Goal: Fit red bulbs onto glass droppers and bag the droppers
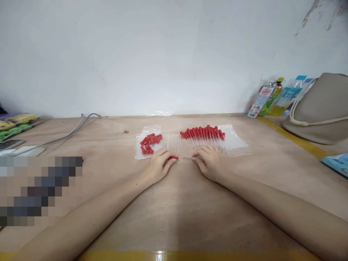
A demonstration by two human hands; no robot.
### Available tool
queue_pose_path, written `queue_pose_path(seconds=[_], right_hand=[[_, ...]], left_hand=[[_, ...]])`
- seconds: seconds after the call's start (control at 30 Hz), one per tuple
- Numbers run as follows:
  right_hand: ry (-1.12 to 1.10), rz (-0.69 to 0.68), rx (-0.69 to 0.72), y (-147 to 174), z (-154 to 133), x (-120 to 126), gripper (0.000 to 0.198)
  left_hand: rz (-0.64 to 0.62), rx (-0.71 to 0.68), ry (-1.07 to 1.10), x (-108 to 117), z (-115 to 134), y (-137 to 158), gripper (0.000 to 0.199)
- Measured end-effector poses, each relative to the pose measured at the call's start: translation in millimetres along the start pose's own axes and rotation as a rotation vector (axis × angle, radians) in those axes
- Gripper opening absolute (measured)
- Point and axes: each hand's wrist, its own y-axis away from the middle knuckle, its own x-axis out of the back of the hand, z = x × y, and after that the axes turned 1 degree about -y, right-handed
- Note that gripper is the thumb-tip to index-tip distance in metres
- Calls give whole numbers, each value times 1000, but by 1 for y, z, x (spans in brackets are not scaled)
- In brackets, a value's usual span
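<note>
My left hand point(160, 165) pinches a red rubber bulb point(174, 157), its end pointing right. Facing it across a small gap, my right hand point(208, 162) is closed on a thin clear tube point(187, 157), whose tip points left. Loose red bulbs point(150, 139) lie on a clear plastic bag beyond my left hand. Several bare clear tubes point(173, 142) lie side by side between the hands, farther back. Behind my right hand, a row of droppers point(202, 132), clear tubes with red bulbs on their ends, rests partly on a white bag point(236, 139).
Bottles and a carton point(262, 99) stand at the back right beside a beige hat point(320, 108). A blue packet point(337, 164) lies at the right edge. A grey cable point(67, 136), a phone point(12, 144) and colourful packets point(16, 125) are on the left. A white wall closes off the back.
</note>
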Motion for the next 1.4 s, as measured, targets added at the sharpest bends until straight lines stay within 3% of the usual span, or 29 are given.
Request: queue_pose_path(seconds=[0.37, 0.77, 1.07, 1.4], right_hand=[[8, -80, 21, -4, -19, 12, 18], [-185, -82, 132, -6, -2, -2, 19], [-2, -4, 275, -8, -9, 6, 21], [42, -56, 242, -7, -15, -3, 25]], left_hand=[[-23, 72, 61, -1, 4, -2, 15], [-77, 18, 191, 1, 5, 0, 16], [-133, -19, 146, 0, 4, 0, 19], [-98, -131, 65, -1, 3, -1, 18]])
